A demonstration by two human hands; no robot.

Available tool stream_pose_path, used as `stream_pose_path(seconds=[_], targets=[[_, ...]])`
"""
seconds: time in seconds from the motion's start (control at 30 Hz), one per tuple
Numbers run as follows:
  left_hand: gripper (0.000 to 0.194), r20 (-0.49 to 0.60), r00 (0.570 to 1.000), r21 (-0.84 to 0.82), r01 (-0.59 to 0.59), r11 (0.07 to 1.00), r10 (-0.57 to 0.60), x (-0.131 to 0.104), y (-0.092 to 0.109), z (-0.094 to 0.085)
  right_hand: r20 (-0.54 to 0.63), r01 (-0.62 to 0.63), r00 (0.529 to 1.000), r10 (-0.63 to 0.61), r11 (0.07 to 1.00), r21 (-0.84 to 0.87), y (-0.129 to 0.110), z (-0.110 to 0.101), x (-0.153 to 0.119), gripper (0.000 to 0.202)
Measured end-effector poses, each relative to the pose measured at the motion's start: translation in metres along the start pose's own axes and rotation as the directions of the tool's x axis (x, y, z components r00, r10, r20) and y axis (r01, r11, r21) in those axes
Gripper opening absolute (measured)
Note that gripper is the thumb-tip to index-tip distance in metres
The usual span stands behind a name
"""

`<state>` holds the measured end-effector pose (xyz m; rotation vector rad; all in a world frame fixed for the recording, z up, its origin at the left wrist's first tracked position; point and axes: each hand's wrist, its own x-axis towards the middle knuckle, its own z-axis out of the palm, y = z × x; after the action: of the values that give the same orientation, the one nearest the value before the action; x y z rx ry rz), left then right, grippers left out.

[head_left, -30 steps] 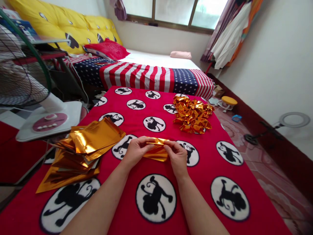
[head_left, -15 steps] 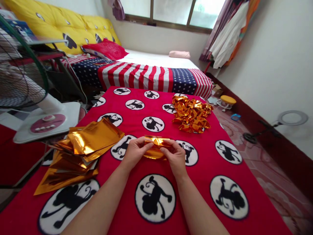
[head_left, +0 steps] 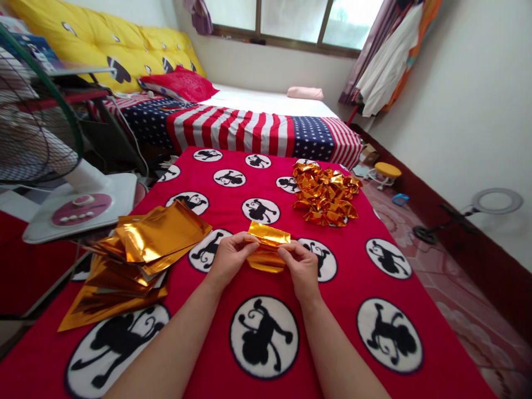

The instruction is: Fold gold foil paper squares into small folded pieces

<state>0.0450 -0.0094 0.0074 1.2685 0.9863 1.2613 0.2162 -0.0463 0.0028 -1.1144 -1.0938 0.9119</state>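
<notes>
Between my hands is a partly folded sheet of gold foil paper (head_left: 268, 257), creased across its width with a flap standing up at the far side. My left hand (head_left: 230, 255) pinches its left edge between thumb and fingers. At the right edge, my right hand (head_left: 300, 267) grips it the same way. To the left lies an uneven stack of flat gold foil sheets (head_left: 160, 235). Beyond my right hand, a heap of folded gold foil pieces (head_left: 326, 194) sits on the red cloth with monkey prints (head_left: 332, 316).
A fan (head_left: 83, 194) stands left of the cloth-covered surface. Behind it is a bed with a flag-pattern cover (head_left: 233, 127). On the floor at right are a yellow stool (head_left: 387, 169) and a ring light on a stand (head_left: 496, 200).
The foil's far flap has lifted and shows more of its surface, and the sheet is slightly tilted. My right hand has shifted a little to the right; the piles are unchanged.
</notes>
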Motion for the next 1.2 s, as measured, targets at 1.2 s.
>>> stream_pose_path(seconds=[1.2], targets=[[0.034, -0.020, 0.999, 0.058, 0.044, 0.997, -0.043, -0.0001, -0.0042, -0.0076, -0.214, -0.115, 0.966, 0.147, 0.981, 0.154, 0.0038, -0.0027, 0.0009, 0.024]])
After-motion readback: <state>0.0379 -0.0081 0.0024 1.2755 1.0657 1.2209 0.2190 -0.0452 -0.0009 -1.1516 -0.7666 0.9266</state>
